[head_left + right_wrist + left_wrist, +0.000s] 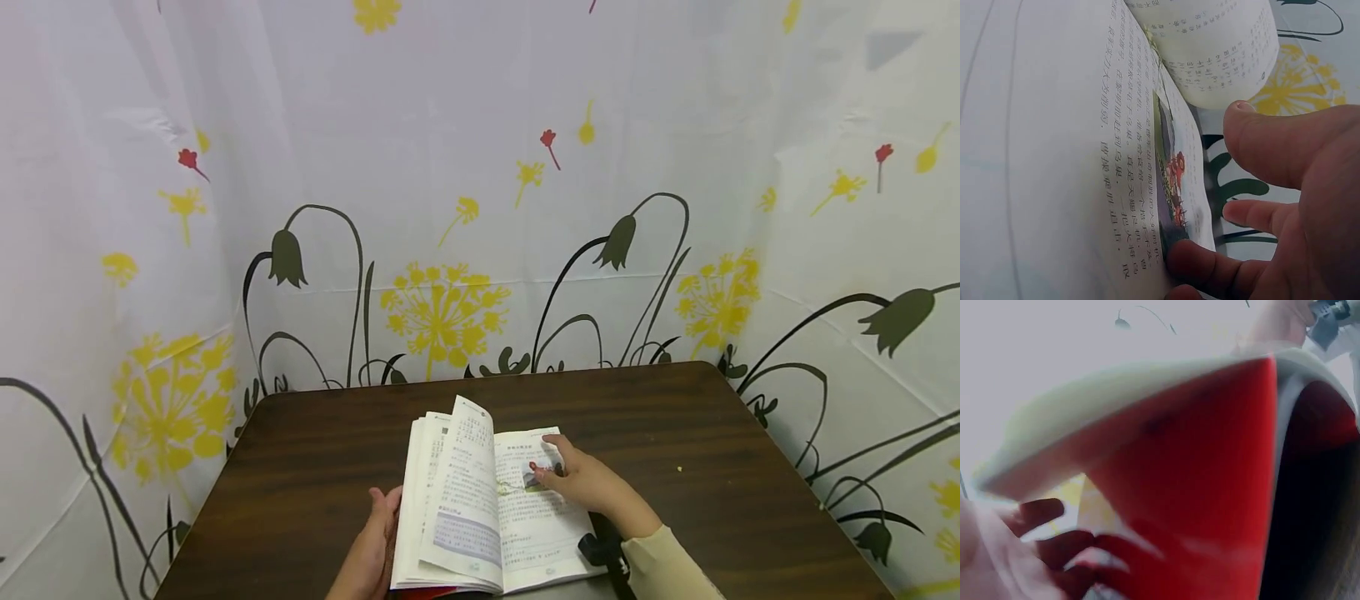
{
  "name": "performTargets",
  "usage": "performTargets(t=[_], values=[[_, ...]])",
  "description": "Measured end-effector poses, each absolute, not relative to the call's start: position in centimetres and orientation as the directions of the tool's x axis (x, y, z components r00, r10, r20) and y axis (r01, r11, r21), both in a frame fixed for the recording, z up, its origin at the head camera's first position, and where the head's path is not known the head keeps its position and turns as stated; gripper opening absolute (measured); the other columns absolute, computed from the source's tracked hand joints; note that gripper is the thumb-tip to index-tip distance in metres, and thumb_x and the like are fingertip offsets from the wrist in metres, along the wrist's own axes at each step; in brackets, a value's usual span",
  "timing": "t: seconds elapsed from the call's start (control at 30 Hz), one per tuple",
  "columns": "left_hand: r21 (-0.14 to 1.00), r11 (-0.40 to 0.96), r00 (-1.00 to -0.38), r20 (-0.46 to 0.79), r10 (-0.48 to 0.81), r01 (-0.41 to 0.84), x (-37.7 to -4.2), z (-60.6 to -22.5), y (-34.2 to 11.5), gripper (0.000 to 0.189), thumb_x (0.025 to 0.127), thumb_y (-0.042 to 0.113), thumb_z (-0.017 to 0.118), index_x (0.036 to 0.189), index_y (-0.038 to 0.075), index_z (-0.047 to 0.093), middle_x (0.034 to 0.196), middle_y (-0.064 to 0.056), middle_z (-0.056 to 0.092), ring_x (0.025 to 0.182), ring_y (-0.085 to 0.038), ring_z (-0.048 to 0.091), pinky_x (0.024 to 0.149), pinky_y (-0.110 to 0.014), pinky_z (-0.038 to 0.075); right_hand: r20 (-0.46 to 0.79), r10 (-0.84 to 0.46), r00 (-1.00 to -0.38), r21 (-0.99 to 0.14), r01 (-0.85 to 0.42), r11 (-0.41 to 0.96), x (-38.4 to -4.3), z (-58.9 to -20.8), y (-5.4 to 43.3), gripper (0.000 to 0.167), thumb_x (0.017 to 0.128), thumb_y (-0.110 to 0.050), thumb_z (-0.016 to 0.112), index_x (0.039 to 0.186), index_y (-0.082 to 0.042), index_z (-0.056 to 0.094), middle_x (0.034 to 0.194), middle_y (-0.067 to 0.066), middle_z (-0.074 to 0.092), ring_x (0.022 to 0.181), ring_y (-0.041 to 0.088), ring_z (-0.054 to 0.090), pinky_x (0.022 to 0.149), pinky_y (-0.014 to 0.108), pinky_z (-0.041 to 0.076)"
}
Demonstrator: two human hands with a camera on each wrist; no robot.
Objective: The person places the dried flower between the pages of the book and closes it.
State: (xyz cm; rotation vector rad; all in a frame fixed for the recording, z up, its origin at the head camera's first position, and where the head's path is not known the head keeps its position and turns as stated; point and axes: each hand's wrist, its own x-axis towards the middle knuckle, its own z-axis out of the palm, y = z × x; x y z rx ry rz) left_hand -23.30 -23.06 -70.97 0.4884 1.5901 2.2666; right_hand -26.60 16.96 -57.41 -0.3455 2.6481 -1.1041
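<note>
An open book (pixel 543 533) with printed pages lies near the table's front edge, its left part tilted up. One loose leaf (pixel 465 492) arches over the left-hand pages. My left hand (pixel 375 537) is at the book's left edge, thumb apart from the pages. Seen from the left wrist, its fingers (pixel 1063 544) reach the glossy red cover (pixel 1210 469) from below. Over the upper right page, my right hand (pixel 588 479) has its thumb and fingers spread. In the right wrist view, a fingertip (pixel 1188 259) meets the page beside a coloured picture (pixel 1175 181).
The dark brown wooden table (pixel 322 442) extends around the book. A tiny yellow speck (pixel 679 469) lies to the right. Behind the table hangs a white curtain (pixel 465 108) with flower prints. A black wrist mount (pixel 600 550) sits by the right sleeve.
</note>
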Motion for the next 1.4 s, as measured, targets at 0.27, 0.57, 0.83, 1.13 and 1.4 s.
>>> performTargets(t=[0.27, 0.57, 0.83, 1.13, 1.4], values=[[0.972, -0.223, -0.955, -0.003, 0.298, -0.073, -17.7, -59.8, -18.5, 0.072, 0.106, -0.009, 0.042, 0.170, -0.003, 0.010, 0.153, -0.002, 0.059, 0.137, -0.005, 0.063, 0.111, -0.026, 0.056, -0.117, -0.329, -0.937, -0.718, -0.149, 0.680, -26.6, -57.5, 16.7, 0.070, 0.103, -0.045, 0.074, 0.162, -0.017, 0.046, 0.146, 0.027, 0.067, 0.122, 0.034, 0.070, 0.101, 0.062, 0.056], [0.872, 0.285, -0.914, 0.352, 0.203, 0.399, -17.5, -62.2, -17.8, 0.092, 0.073, -0.016, 0.085, 0.153, -0.012, 0.040, 0.158, -0.040, 0.037, 0.158, -0.020, 0.040, 0.128, -0.013, 0.026, -0.112, -0.355, -0.928, -0.732, -0.165, 0.662, -27.0, -58.1, 16.0, 0.072, 0.103, -0.044, 0.075, 0.162, -0.015, 0.045, 0.148, 0.029, 0.065, 0.131, 0.039, 0.068, 0.108, 0.065, 0.053], [0.885, 0.462, -0.998, 0.039, 0.042, 0.054, -17.2, -60.8, -17.4, 0.098, 0.102, 0.036, 0.077, 0.168, -0.005, 0.018, 0.161, -0.039, 0.047, 0.150, -0.059, 0.045, 0.129, -0.074, 0.024, -0.073, -0.403, -0.913, -0.767, -0.207, 0.607, -27.8, -58.4, 15.8, 0.077, 0.103, -0.038, 0.074, 0.166, -0.010, 0.040, 0.146, 0.030, 0.065, 0.124, 0.036, 0.068, 0.097, 0.052, 0.057], [0.960, -0.191, -0.964, 0.230, 0.132, 0.202, -16.7, -59.1, -18.4, 0.053, 0.122, 0.026, 0.023, 0.164, -0.006, 0.028, 0.142, 0.009, 0.067, 0.126, -0.005, 0.067, 0.104, -0.024, 0.059, -0.122, -0.258, -0.958, -0.848, -0.034, 0.529, -28.5, -58.4, 16.8, 0.042, 0.110, -0.037, 0.062, 0.138, -0.006, 0.068, 0.119, 0.018, 0.077, 0.097, 0.028, 0.072, 0.075, 0.038, 0.059], [0.768, 0.039, -0.694, 0.555, 0.458, 0.640, -17.3, -61.1, -17.0, 0.053, 0.107, -0.013, 0.042, 0.156, 0.000, 0.055, 0.167, -0.006, 0.055, 0.155, -0.005, 0.048, 0.123, -0.021, 0.041, -0.313, -0.222, -0.924, -0.856, 0.173, 0.486, -25.2, -58.4, 17.8, 0.046, 0.113, -0.045, 0.055, 0.113, -0.001, 0.065, 0.090, 0.012, 0.067, 0.068, 0.021, 0.068, 0.060, 0.035, 0.063]])
